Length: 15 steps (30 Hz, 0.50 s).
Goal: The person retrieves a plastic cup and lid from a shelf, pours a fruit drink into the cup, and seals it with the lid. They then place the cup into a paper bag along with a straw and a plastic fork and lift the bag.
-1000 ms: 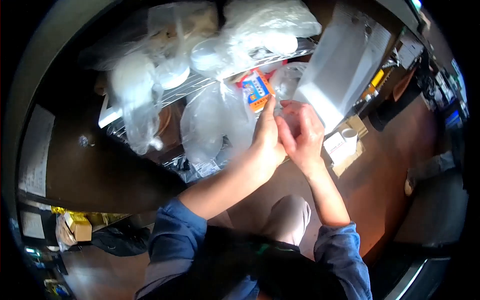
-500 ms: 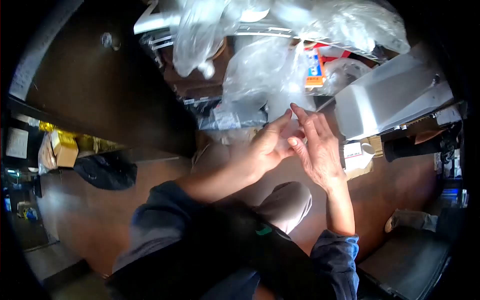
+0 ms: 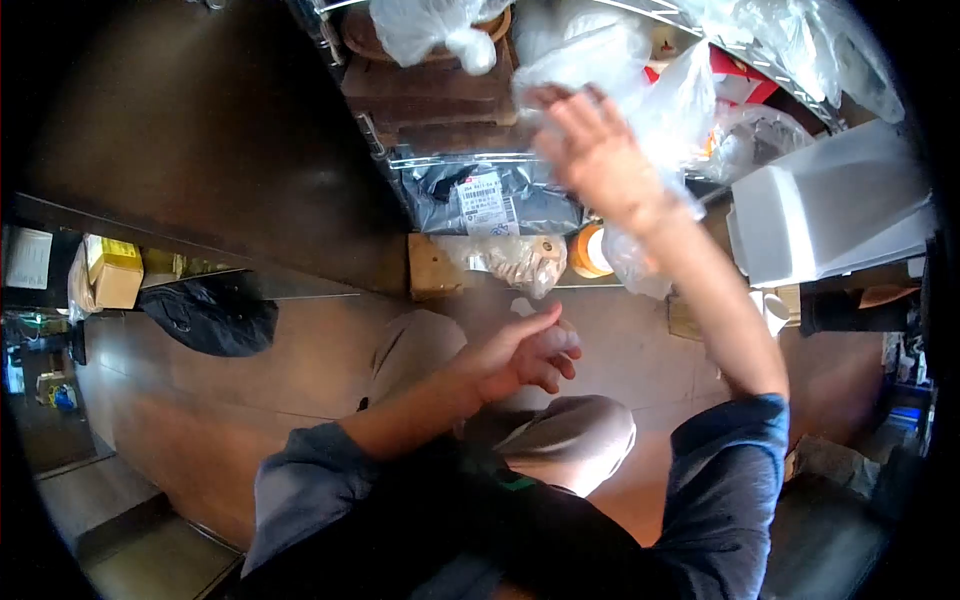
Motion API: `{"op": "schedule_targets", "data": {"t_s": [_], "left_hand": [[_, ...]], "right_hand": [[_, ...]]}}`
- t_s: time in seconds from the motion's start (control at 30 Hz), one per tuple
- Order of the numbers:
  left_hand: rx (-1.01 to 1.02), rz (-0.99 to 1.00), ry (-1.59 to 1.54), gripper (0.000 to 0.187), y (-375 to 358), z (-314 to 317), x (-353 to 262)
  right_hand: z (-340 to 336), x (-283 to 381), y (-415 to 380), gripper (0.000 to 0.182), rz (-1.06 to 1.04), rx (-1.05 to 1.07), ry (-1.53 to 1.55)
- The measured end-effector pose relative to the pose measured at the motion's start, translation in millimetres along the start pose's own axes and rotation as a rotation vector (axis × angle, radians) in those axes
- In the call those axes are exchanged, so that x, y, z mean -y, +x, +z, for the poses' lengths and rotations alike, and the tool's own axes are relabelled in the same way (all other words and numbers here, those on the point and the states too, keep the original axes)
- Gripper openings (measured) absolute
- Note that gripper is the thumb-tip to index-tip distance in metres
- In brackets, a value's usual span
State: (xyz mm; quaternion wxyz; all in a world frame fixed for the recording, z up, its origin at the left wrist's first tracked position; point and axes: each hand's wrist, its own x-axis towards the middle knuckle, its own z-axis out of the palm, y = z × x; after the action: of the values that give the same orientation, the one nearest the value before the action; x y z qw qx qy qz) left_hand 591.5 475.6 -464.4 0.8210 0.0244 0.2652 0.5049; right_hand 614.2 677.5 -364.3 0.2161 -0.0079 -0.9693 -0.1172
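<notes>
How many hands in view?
2: the left hand low, near the knees; the right hand higher, by the plastic bags. No others visible.

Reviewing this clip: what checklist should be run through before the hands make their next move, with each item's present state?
1. Both hands in view: ok; left hand above the lap, right hand raised at the shelving.
2. Left hand empty: cannot tell; its curled fingers hide the palm.
3. Right hand clear of the plastic bags: cannot tell; blur and overlap hide any contact.
4. Unblocked view of the shelving: not ok; the right hand and forearm cover part.
5. White label on the grey package exposed: ok.
6. Black bag away from both hands: ok.
</notes>
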Motion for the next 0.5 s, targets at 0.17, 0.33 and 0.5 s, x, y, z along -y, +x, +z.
{"op": "schedule_targets", "data": {"t_s": [0.17, 0.33, 0.5], "left_hand": [[-0.065, 0.156, 0.129, 0.035, -19, -12, -7], [-0.177, 0.270, 0.487, 0.035, -6, -25, -11], [-0.200, 0.047, -0.021, 0.043, -26, -24, -10]], "right_hand": [[17, -108, -48, 0.016, 0.262, 0.141, -0.150], [34, -133, -81, 0.013, 0.370, -0.014, -0.076], [3, -97, -77, 0.023, 0.287, -0.124, -0.372]]}}
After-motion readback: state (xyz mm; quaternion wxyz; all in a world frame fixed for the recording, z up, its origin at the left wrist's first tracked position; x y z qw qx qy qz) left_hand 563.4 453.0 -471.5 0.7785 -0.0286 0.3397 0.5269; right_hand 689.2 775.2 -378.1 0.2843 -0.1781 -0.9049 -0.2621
